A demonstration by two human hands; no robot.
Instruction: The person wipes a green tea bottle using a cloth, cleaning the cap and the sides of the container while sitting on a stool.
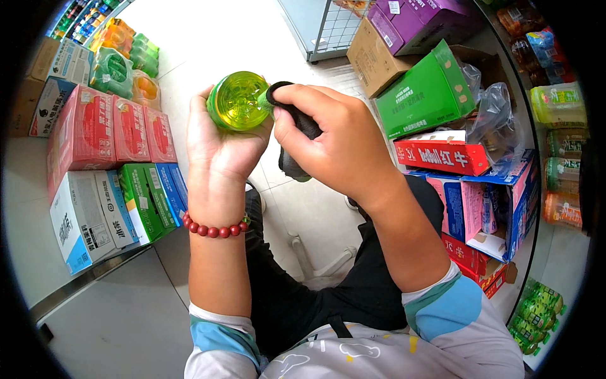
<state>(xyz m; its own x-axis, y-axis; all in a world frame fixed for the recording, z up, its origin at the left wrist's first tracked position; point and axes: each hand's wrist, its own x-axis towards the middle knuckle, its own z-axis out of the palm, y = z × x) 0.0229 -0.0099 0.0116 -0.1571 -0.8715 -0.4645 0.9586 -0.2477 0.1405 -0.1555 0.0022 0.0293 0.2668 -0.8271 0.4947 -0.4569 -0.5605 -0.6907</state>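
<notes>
My left hand [227,137], with a red bead bracelet [213,231] at the wrist, holds a green-yellow plastic bottle [240,100] with its round base turned up towards me. My right hand [322,123] grips a dark cloth [300,128] between thumb and fingers. A green part of the cloth touches the right side of the bottle's base, and the rest hangs below my fingers. Most of the bottle's length is hidden beneath its base. Both hands are raised in front of me, above my black trousers and the tiled floor.
Stacked drink cartons [85,128] and shrink-wrapped bottles [112,71] stand on the left. To the right are a green beer carton [421,94], a red carton [442,154] and opened blue cartons [518,203]. A wire-sided shelf [338,28] stands ahead. Bottles [561,102] line the far right.
</notes>
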